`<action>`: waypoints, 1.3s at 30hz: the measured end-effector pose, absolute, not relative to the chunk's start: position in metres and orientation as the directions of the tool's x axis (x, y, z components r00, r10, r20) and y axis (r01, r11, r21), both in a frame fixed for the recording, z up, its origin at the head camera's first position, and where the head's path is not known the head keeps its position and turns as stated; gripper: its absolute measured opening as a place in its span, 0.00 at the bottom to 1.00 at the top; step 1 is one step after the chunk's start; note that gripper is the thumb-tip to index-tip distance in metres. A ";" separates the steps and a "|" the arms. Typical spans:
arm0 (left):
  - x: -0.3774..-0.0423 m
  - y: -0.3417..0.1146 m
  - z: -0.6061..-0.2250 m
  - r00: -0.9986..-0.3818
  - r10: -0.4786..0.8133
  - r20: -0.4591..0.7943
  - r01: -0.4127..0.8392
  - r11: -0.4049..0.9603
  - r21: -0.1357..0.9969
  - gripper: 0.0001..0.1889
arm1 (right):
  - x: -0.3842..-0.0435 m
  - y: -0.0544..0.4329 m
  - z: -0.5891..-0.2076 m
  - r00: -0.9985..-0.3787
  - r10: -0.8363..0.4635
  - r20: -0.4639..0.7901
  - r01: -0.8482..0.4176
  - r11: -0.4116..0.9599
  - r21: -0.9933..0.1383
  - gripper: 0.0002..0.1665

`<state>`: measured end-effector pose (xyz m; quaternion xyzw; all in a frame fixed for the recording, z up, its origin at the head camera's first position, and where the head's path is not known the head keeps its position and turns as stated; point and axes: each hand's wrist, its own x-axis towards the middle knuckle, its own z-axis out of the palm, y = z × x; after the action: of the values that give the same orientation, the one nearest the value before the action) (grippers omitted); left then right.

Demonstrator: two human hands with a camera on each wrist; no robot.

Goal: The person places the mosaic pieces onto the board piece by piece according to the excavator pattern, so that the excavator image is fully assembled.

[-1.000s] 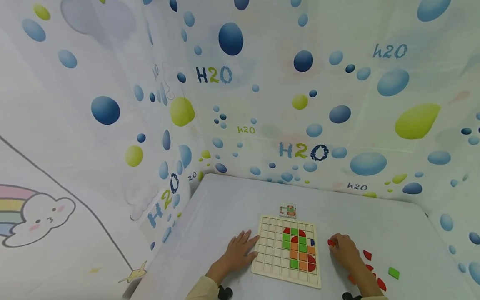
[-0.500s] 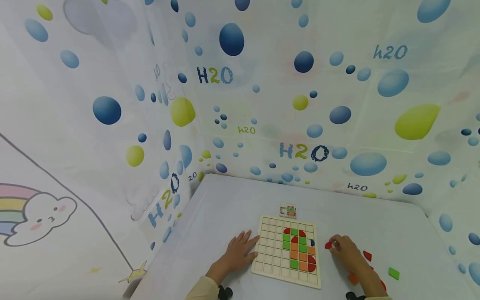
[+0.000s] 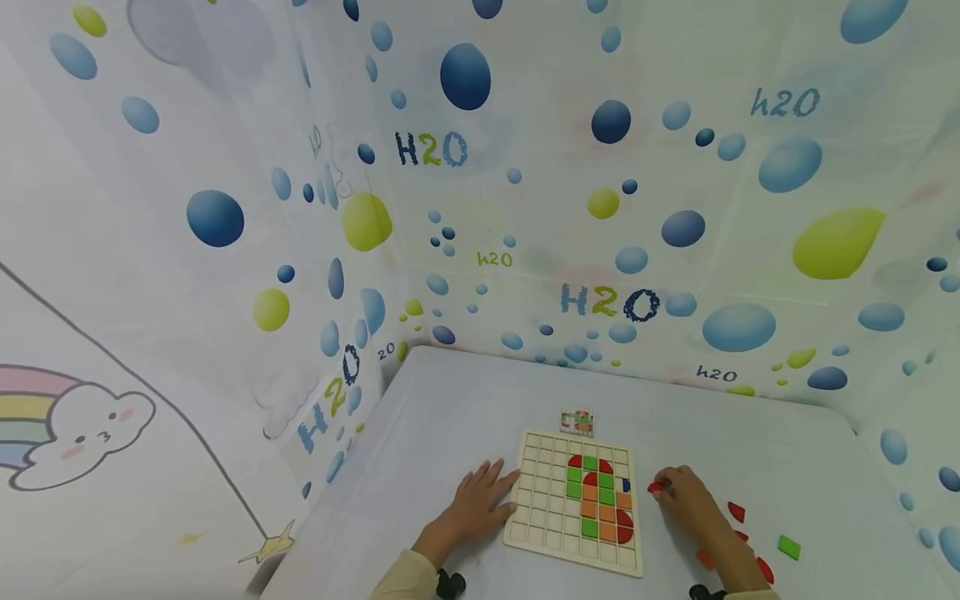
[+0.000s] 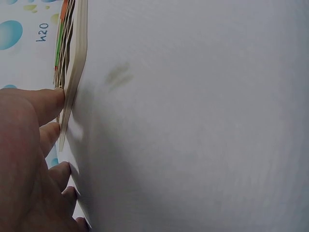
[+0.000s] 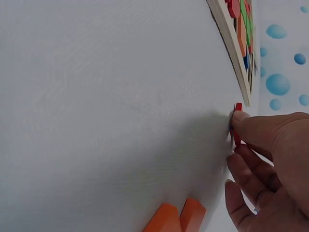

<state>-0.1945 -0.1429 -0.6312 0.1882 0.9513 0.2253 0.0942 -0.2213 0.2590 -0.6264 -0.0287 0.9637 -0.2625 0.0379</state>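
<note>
A wooden grid board (image 3: 540,525) lies on the table, its right half partly filled with red, green, orange and blue tiles. My left hand (image 3: 477,502) is spread flat at the board's left edge; in the left wrist view the thumb and a finger (image 4: 50,104) touch its rim. To the right of the board, my right hand (image 3: 688,497) pinches a red quarter-round tile (image 3: 655,487) between thumb and fingers. The right wrist view shows that red tile (image 5: 238,107) on edge near the tabletop, apart from the board.
A small pattern card (image 3: 577,421) lies beyond the board's far edge. Several loose red tiles (image 3: 737,512), a green tile (image 3: 789,547) and orange tiles (image 5: 166,218) lie around the right forearm. Patterned sheets (image 3: 525,208) rise behind and beside the white table (image 3: 450,417).
The red tile has turned in my right fingers, and that hand has shifted slightly toward the board. My left hand and the board tiles stay as they were.
</note>
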 end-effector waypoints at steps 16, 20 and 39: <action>-0.192 -0.143 -0.628 -0.911 0.399 -0.105 0.307 0.826 0.473 0.31 | -0.220 0.194 -0.600 -0.988 -0.156 0.017 -0.141 0.832 -0.536 0.13; -0.191 -0.142 -0.626 -0.908 0.404 -0.111 0.305 0.819 0.485 0.31 | -0.212 0.173 -0.602 -0.969 -0.243 0.037 -0.222 0.802 -0.554 0.11; -0.194 -0.144 -0.630 -0.913 0.396 -0.100 0.302 0.820 0.487 0.31 | -0.186 0.133 -0.612 -0.917 -0.387 0.096 -0.388 0.807 -0.446 0.13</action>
<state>-0.1941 -0.1438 -0.6305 0.1839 0.9487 0.2374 0.0986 -0.1856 0.1330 -0.6116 -0.2039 0.9505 -0.2346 -0.0003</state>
